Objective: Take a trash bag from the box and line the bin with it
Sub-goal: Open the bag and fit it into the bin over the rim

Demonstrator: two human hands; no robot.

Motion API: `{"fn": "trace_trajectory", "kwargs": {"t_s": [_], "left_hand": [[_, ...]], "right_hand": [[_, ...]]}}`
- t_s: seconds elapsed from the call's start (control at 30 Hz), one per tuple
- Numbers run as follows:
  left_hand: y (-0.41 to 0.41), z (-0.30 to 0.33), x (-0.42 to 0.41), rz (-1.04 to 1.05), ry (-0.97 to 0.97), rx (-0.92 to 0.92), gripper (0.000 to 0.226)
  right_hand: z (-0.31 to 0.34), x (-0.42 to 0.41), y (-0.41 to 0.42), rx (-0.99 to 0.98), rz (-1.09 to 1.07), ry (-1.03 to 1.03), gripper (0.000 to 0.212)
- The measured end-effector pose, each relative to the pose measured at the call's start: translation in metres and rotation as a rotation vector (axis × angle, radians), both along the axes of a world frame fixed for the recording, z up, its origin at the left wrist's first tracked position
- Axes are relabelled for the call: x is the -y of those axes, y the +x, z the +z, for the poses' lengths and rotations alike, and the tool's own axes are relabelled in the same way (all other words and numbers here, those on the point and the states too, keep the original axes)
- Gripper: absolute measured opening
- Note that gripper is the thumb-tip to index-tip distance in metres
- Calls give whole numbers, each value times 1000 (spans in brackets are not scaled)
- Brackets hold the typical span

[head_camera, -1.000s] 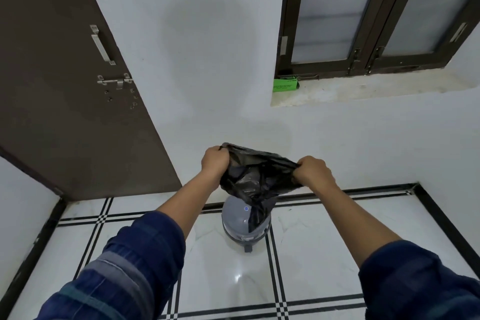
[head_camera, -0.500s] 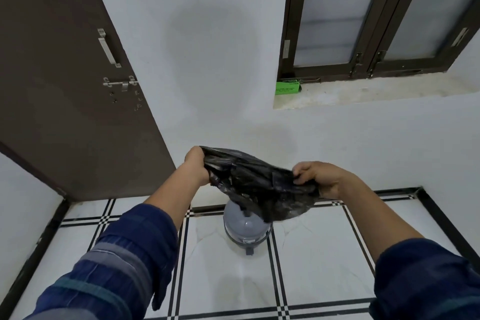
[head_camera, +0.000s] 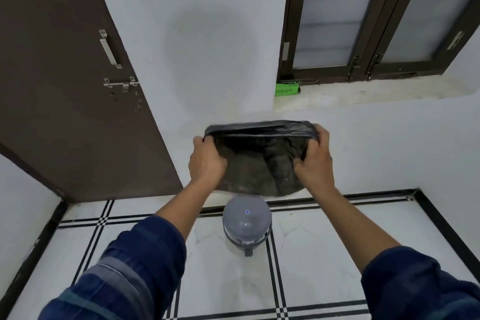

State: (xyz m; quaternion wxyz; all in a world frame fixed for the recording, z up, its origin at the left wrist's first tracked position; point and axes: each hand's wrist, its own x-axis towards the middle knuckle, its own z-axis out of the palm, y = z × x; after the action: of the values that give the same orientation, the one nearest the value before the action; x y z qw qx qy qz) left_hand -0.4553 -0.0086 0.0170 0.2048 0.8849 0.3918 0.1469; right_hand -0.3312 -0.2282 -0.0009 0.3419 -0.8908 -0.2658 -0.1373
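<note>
A black trash bag (head_camera: 257,161) hangs in the air between my two hands, its mouth stretched wide and flat at the top. My left hand (head_camera: 206,161) grips the bag's left edge and my right hand (head_camera: 313,161) grips its right edge. Below the bag, a small grey bin (head_camera: 246,223) with a domed lid and a blue dot stands on the tiled floor, lid down. The green trash bag box (head_camera: 287,89) lies on the window ledge at the back.
A brown door (head_camera: 65,86) with a handle and latch fills the left. A window (head_camera: 363,15) with dark frames sits above the ledge on the right. White walls close the corner behind the bin. White floor tiles (head_camera: 311,254) with black lines spread around it.
The bag was bunched and drooping over the bin; both hands have pulled apart and upward, so its mouth is now stretched wide and the bin's lid shows below it.
</note>
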Motion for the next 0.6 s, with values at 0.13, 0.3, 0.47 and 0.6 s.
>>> {"fn": "trace_trajectory", "kwargs": {"t_s": [0.13,0.3,0.47,0.6], "left_hand": [[-14,-18,2,-96,31,-82,26],[-31,-36,-6,-427,-430,-938,30],[-23,-34,-11,-102,-253,-129,30],[-32,-31,0,-56,275,326,30]], "right_hand": [[-27,5,-16,-155,72,-214,47],[-39,10,-18,-626,218,-1160,38],[-31,5,-3,-471,-48,-417,18],[-18,11,-21,-63,-17,160,66]]}}
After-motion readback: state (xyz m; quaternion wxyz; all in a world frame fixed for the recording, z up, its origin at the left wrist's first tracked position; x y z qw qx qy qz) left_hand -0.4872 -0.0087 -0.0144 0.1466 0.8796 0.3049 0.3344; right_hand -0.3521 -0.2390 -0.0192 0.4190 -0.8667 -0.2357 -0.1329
